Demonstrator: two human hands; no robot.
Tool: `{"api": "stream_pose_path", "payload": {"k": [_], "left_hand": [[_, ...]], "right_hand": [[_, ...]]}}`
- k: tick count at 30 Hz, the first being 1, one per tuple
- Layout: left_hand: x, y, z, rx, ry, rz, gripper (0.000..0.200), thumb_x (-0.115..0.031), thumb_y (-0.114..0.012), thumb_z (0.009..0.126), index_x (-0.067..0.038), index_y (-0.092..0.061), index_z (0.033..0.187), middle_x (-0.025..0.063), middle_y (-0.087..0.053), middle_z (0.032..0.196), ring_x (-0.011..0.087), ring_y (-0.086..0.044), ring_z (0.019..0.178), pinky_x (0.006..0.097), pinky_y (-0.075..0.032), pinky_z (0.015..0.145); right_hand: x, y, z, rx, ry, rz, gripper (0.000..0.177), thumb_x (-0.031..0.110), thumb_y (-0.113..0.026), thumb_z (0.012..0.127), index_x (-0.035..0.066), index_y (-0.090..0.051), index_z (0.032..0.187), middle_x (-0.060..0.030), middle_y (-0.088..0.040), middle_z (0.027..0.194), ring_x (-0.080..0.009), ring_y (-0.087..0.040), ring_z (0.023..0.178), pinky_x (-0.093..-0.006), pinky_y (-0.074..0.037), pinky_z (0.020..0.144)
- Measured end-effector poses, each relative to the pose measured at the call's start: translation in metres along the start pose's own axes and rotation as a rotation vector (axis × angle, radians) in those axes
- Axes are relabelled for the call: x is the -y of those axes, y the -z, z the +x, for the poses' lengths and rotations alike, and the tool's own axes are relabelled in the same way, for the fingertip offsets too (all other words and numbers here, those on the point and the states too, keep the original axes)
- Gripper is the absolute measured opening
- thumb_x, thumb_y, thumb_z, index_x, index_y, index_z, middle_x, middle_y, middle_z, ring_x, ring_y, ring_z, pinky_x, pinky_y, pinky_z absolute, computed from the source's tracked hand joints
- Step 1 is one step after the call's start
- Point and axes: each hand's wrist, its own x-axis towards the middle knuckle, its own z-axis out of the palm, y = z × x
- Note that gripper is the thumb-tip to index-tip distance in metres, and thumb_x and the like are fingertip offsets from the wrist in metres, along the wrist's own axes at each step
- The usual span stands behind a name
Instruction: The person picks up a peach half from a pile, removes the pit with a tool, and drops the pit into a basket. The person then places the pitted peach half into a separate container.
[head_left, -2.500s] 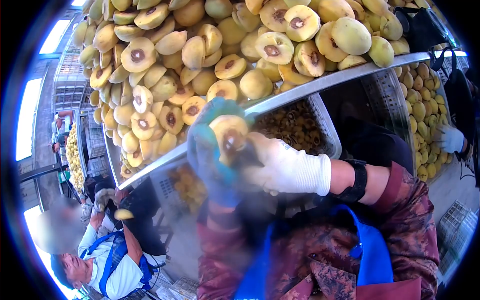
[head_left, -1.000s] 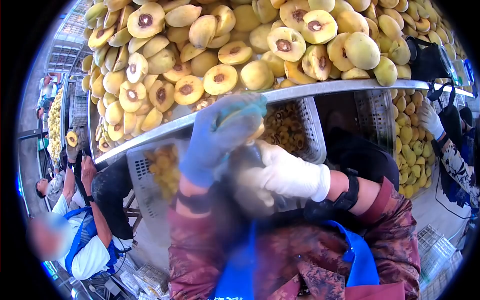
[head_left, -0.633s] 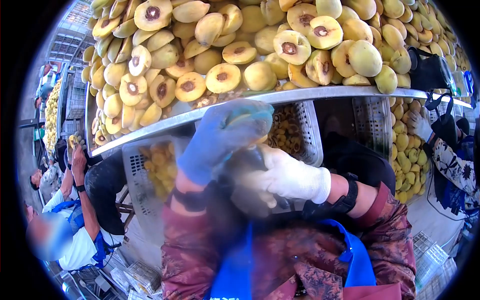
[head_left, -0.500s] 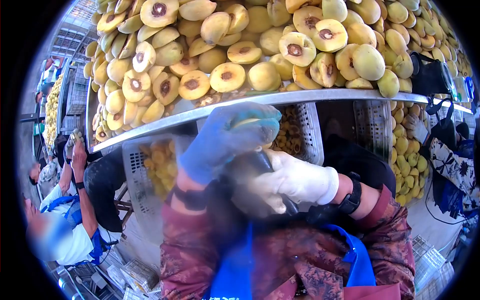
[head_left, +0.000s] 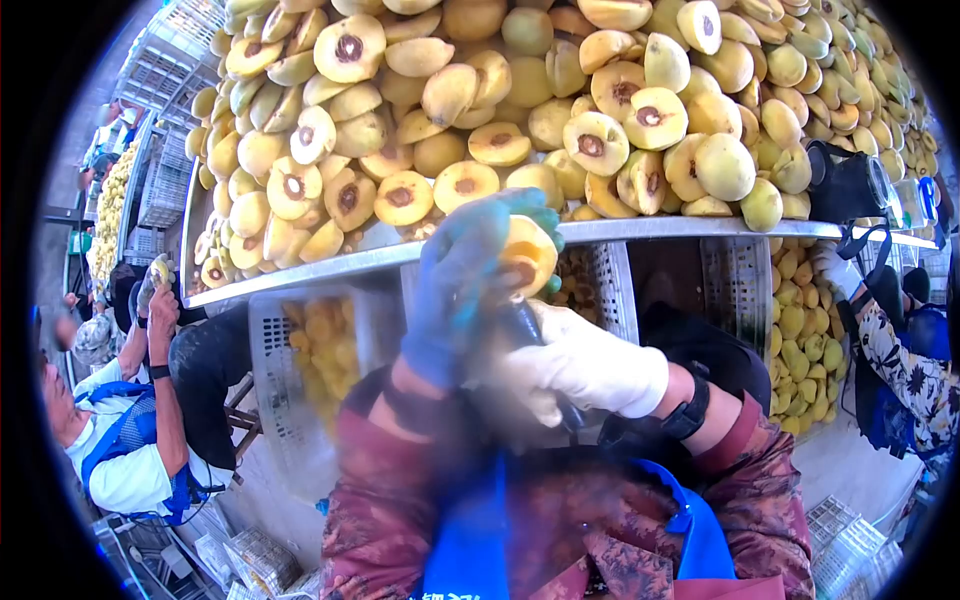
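Observation:
My left hand (head_left: 458,285), in a blue-green glove, is wrapped round a halved yellow fruit (head_left: 528,256), its cut side showing a brown centre. My right hand (head_left: 592,362), in a white glove, grips a dark-handled tool (head_left: 527,325) whose upper end touches or nearly touches the fruit's lower edge. A blur hides part of the space between the two hands. Just beyond them, many halved yellow fruits (head_left: 466,185) lie heaped behind the metal rim of a table (head_left: 640,229).
White crates with fruit stand under the rim, one at the left (head_left: 272,345) and one at the right (head_left: 740,290). A black bag (head_left: 845,182) sits on the table's right. A co-worker (head_left: 130,430) sits at left; another person's patterned sleeve (head_left: 885,335) is at right.
My left hand has turned, so the fruit's cut face now shows. The view has shifted, with the table edge lower on the right. The left co-worker's face side has come more into view.

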Motion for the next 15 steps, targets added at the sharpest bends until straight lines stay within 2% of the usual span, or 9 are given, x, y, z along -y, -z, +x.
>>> {"api": "stream_pose_path", "payload": {"k": [3, 4, 6, 7, 10, 11, 13, 14, 15], "left_hand": [[0.001, 0.001, 0.002, -0.073, 0.012, -0.189, 0.048, -0.031, -0.059, 0.094, 0.004, -0.051, 0.126, 0.01, -0.064, 0.108, 0.0186, -0.064, 0.097, 0.0304, -0.056, 0.081], [0.001, -0.003, -0.002, -0.093, -0.065, 0.015, 0.049, -0.036, -0.055, 0.096, 0.003, -0.052, 0.126, 0.0101, -0.064, 0.108, 0.0188, -0.065, 0.095, 0.0307, -0.056, 0.08], [-0.002, 0.002, -0.003, -0.15, -0.117, 0.05, 0.051, -0.043, -0.048, 0.099, 0.002, -0.052, 0.124, 0.0104, -0.064, 0.107, 0.0189, -0.065, 0.093, 0.0312, -0.057, 0.079], [-0.001, 0.012, 0.0, -0.181, -0.095, -0.122, 0.052, -0.044, -0.046, 0.1, 0.001, -0.053, 0.124, 0.0106, -0.064, 0.106, 0.0189, -0.065, 0.092, 0.0314, -0.057, 0.08], [-0.023, 0.05, -0.012, -0.24, -0.132, -0.349, 0.047, -0.041, -0.045, 0.101, 0.0, -0.055, 0.119, 0.011, -0.065, 0.105, 0.0193, -0.065, 0.09, 0.0333, -0.056, 0.082], [-0.031, 0.075, -0.025, -0.348, -0.204, -0.2, 0.045, -0.039, -0.044, 0.102, 0.001, -0.054, 0.122, 0.0106, -0.064, 0.104, 0.0189, -0.064, 0.09, 0.0321, -0.056, 0.082], [-0.05, 0.123, -0.053, -0.505, -0.329, 0.099, 0.043, -0.032, -0.044, 0.102, 0.004, -0.054, 0.124, 0.0098, -0.062, 0.105, 0.0184, -0.063, 0.091, 0.0302, -0.055, 0.081], [-0.073, 0.131, -0.066, -0.546, -0.345, 0.69, 0.045, -0.034, -0.047, 0.101, 0.004, -0.056, 0.123, 0.0095, -0.062, 0.11, 0.0187, -0.061, 0.1, 0.0317, -0.052, 0.087], [-0.075, 0.163, -0.073, -0.638, -0.329, 0.714, 0.043, -0.03, -0.054, 0.097, 0.002, -0.056, 0.125, 0.0136, -0.062, 0.115, 0.0252, -0.059, 0.108, 0.0367, -0.047, 0.095]], "right_hand": [[-0.022, -0.006, 0.022, -0.449, 0.578, -0.816, 0.024, 0.017, -0.062, 0.088, 0.002, -0.05, 0.102, -0.016, -0.06, 0.076, -0.0307, -0.062, 0.063, -0.0414, -0.049, 0.055], [-0.022, -0.005, 0.016, -0.512, 0.322, -0.951, 0.034, 0.019, -0.065, 0.086, 0.0, -0.05, 0.11, -0.0239, -0.063, 0.078, -0.0431, -0.063, 0.075, -0.0473, -0.049, 0.063], [-0.03, 0.003, 0.019, -0.53, 0.454, -1.093, 0.034, 0.019, -0.066, 0.086, 0.001, -0.051, 0.11, -0.0231, -0.063, 0.081, -0.0426, -0.063, 0.077, -0.0472, -0.049, 0.063], [-0.033, 0.009, 0.021, -0.538, 0.523, -1.163, 0.034, 0.019, -0.066, 0.085, 0.002, -0.051, 0.11, -0.0228, -0.063, 0.083, -0.0423, -0.063, 0.078, -0.0472, -0.049, 0.064], [-0.036, 0.025, 0.023, -0.439, 0.255, -1.57, 0.025, 0.017, -0.059, 0.087, 0.005, -0.053, 0.109, -0.0196, -0.064, 0.083, -0.0376, -0.065, 0.075, -0.0451, -0.051, 0.061], [-0.038, 0.031, 0.024, -0.408, 0.07, -1.712, 0.021, 0.015, -0.055, 0.088, 0.007, -0.054, 0.107, -0.0185, -0.064, 0.084, -0.0359, -0.066, 0.075, -0.0448, -0.052, 0.06], [-0.056, 0.051, 0.023, -0.385, 0.045, -1.798, 0.018, 0.013, -0.052, 0.088, 0.008, -0.053, 0.105, -0.017, -0.064, 0.084, -0.034, -0.067, 0.074, -0.0443, -0.052, 0.058], [-0.062, 0.057, 0.022, -0.377, 0.03, -1.833, 0.016, 0.011, -0.051, 0.088, 0.009, -0.053, 0.104, -0.0162, -0.064, 0.084, -0.0331, -0.067, 0.074, -0.044, -0.052, 0.058], [-0.057, 0.054, 0.019, -0.405, 0.097, -1.789, 0.014, 0.012, -0.051, 0.088, 0.009, -0.054, 0.102, -0.0159, -0.064, 0.084, -0.0333, -0.067, 0.074, -0.0442, -0.052, 0.058]]}}
